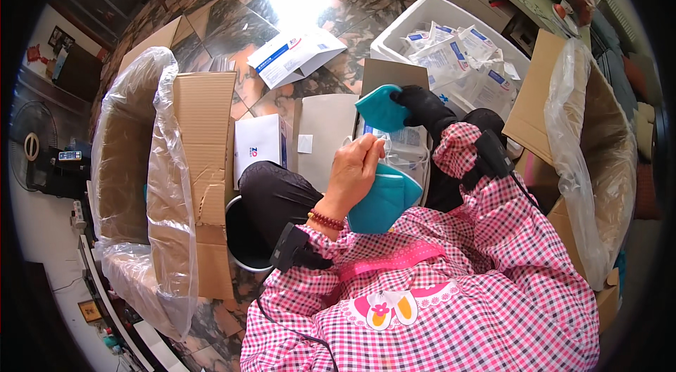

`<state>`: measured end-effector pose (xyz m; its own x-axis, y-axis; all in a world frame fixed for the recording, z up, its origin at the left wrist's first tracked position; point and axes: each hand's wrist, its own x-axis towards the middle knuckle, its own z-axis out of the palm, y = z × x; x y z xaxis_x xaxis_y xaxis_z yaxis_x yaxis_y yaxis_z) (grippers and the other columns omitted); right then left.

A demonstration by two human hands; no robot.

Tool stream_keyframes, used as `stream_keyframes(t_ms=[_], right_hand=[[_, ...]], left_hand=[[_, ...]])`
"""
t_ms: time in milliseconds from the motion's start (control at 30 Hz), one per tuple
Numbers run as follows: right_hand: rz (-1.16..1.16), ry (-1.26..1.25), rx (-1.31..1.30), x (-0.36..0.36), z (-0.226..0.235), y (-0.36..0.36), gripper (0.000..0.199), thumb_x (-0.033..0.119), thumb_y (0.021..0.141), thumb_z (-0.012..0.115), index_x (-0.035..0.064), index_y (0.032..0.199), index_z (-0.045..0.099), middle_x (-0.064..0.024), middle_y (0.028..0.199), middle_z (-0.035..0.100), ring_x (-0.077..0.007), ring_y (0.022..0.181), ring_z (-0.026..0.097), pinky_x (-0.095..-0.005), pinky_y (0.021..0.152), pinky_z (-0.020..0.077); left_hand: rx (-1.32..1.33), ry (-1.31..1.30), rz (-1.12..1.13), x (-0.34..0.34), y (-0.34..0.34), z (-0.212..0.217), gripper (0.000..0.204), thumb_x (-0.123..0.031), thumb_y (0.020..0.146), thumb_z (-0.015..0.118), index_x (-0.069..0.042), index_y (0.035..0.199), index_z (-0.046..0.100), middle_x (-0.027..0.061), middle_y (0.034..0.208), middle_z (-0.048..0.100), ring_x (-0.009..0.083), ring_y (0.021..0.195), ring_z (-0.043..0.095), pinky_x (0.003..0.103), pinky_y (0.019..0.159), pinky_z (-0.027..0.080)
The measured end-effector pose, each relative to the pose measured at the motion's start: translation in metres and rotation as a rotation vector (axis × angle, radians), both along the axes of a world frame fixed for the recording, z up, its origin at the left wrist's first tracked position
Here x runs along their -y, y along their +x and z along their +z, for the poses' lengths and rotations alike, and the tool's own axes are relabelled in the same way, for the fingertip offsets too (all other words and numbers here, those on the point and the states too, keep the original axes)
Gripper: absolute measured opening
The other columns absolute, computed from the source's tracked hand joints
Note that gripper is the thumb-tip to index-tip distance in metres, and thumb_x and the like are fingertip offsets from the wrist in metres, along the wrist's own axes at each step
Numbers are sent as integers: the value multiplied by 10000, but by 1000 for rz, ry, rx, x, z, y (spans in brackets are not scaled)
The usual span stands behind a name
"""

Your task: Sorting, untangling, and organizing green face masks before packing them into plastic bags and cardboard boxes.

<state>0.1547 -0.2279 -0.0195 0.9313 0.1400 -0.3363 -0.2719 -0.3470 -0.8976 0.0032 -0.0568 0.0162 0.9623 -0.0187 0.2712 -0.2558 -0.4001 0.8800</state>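
My right hand [424, 113], in a black glove, grips a teal folded face mask [382, 109] by its right end, above an open carton. Just below the mask, my bare left hand [355, 164], with a beaded bracelet at the wrist, is closed in a pinch. Whatever is between its fingertips is too small to make out. More teal face masks [384, 203] lie on my lap, partly under the left hand. Inside the open carton [325, 134], beneath both hands, are clear packets [405, 147].
Large cardboard boxes with plastic liners stand left [204, 154] and right [539, 118]. Ahead, a white foam box [386, 45] holds packaged masks [458, 55]. A white carton [259, 143], a flattened white carton [296, 55] and a round bin [246, 235] are near my left knee.
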Motion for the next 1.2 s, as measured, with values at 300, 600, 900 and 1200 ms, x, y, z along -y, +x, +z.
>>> stream_keyframes(t_ms=[300, 600, 900, 1200], right_hand=[[643, -401, 318, 17, 69, -104, 750, 442, 750, 803, 82, 1366, 568, -198, 1104, 699, -336, 1018, 688, -401, 881, 537], [393, -253, 282, 50, 33, -110, 377, 220, 740, 822, 10, 1037, 724, -213, 972, 711, -338, 872, 704, -412, 804, 544], [322, -103, 16, 57, 46, -99, 398, 104, 830, 785, -26, 1185, 660, -161, 1052, 718, -241, 933, 697, -344, 837, 550], [190, 196, -179, 57, 27, -101, 408, 149, 823, 796, -18, 1180, 690, -125, 1019, 736, -177, 902, 693, -326, 860, 542]], left_hand=[[-11, 134, 119, 16, 22, -24, 244, -199, 1016, 551, -29, 845, 594, 164, 769, 637, 370, 712, 623, 439, 638, 472], [-204, 114, 253, -9, 27, -61, 139, -140, 996, 546, -30, 1018, 627, 181, 963, 677, 370, 876, 661, 452, 746, 511], [76, 231, 148, -1, 1, -15, 291, -66, 919, 646, -82, 1203, 586, 129, 1114, 635, 265, 963, 686, 383, 798, 546], [-89, -7, 127, 15, -19, -36, 382, -76, 812, 805, -69, 1140, 608, 82, 1028, 670, 183, 875, 684, 294, 687, 575]])
